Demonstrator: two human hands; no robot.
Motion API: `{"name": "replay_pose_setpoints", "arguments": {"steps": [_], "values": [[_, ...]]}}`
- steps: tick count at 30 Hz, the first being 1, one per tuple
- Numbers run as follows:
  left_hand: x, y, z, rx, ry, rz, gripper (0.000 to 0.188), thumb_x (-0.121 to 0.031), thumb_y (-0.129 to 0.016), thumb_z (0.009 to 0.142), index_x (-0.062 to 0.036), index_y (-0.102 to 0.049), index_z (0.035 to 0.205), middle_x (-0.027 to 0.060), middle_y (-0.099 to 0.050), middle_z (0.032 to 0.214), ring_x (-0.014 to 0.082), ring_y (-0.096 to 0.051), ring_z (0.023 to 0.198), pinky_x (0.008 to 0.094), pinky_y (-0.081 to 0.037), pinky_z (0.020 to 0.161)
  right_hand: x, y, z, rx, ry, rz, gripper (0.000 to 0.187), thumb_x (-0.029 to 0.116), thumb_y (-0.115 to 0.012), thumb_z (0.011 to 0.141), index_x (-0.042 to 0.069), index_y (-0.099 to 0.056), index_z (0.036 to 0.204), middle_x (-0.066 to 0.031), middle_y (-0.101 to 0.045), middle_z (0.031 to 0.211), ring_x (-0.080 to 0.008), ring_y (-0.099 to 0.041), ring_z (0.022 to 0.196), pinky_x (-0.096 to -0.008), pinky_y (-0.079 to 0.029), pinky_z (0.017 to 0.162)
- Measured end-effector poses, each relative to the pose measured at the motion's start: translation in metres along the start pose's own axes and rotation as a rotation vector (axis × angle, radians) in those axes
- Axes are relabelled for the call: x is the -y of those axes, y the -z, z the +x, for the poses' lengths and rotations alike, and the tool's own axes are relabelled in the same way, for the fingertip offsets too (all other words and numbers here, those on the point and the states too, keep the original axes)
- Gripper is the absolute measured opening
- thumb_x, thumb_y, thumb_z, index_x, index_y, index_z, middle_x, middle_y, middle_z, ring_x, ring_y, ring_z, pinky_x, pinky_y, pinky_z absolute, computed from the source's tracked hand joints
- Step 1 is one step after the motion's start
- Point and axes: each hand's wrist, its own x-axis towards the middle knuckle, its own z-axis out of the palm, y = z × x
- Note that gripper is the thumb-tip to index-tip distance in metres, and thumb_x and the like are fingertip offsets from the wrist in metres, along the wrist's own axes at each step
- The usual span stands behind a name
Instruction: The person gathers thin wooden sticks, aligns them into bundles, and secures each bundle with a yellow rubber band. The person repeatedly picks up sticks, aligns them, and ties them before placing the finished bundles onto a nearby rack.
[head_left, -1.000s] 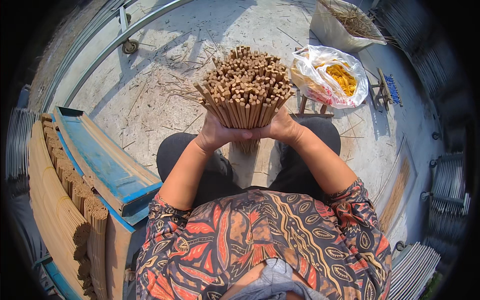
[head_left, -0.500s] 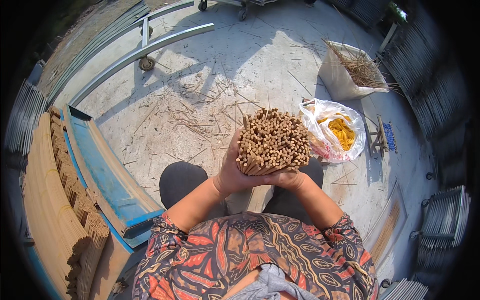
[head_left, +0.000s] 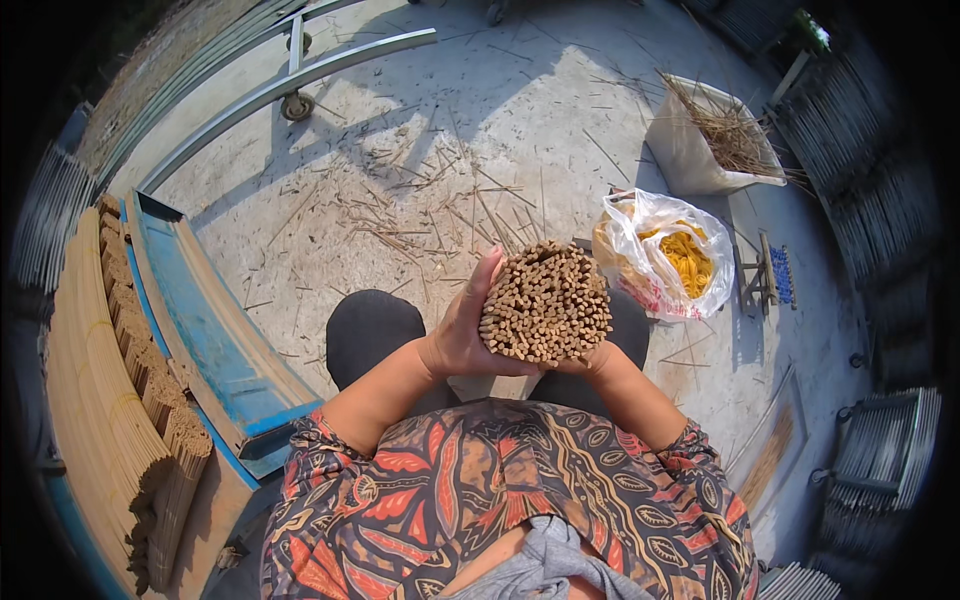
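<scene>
Between my two hands stands a thick bundle of thin brown sticks (head_left: 547, 305), its blunt cut ends facing up at me. My left hand (head_left: 463, 325) presses along the bundle's left side, thumb up and palm against the sticks. My right hand (head_left: 590, 362) cups the lower right side, with most of its fingers hidden behind the bundle. The sticks are packed closely, and their ends form a fairly even top. Both forearms reach over my knees.
A clear plastic bag of yellow bands (head_left: 685, 265) lies right of the bundle. Beyond it stands a white bin of stick scraps (head_left: 720, 135). Loose sticks litter the concrete floor (head_left: 400, 225). At left are a blue trough (head_left: 215, 320) and stacked stick bundles (head_left: 110, 400); a metal frame (head_left: 300, 85) stands behind.
The bundle has turned more end-on to me, and its top looks more even. My left thumb now shows higher along its side. The surroundings have shifted slightly in view.
</scene>
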Motion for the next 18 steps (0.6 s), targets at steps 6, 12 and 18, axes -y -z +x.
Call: {"name": "replay_pose_setpoints", "arguments": {"steps": [6, 12, 18], "values": [[-0.003, 0.004, -0.011, 0.116, 0.293, 0.080, 0.122, -0.016, -0.085, 0.059, -0.0029, 0.002, 0.143, 0.0169, -0.035, 0.138, 0.0291, -0.039, 0.126, 0.0410, -0.030, 0.106, 0.011, 0.004, 0.013, -0.080, 0.112, 0.086, 0.093, 0.031, -0.080, 0.065, 0.010, -0.023, 0.136, -0.0161, -0.049, 0.126, -0.0352, -0.047, 0.117, -0.0434, -0.032, 0.104], [-0.025, 0.009, 0.003, 0.016, 0.309, -0.218, 0.133, -0.014, -0.087, 0.055, -0.0083, 0.013, 0.142, 0.0163, -0.036, 0.136, 0.0288, -0.041, 0.125, 0.0405, -0.032, 0.105, 0.031, 0.012, 0.019, -0.319, 0.232, 0.093, 0.112, 0.040, -0.084, 0.058, 0.001, -0.018, 0.140, -0.0207, -0.040, 0.133, -0.0389, -0.041, 0.123, -0.0505, -0.025, 0.106], [-0.010, -0.003, -0.002, -0.054, 0.204, -0.167, 0.108, -0.027, -0.079, 0.066, -0.0025, -0.005, 0.141, 0.0149, -0.044, 0.131, 0.0262, -0.046, 0.120, 0.0394, -0.036, 0.103, 0.049, 0.022, 0.026, -0.306, 0.212, -0.124, 0.114, 0.032, -0.086, 0.056, -0.002, -0.017, 0.139, -0.0208, -0.041, 0.130, -0.0390, -0.044, 0.118, -0.0479, -0.030, 0.103]]}}
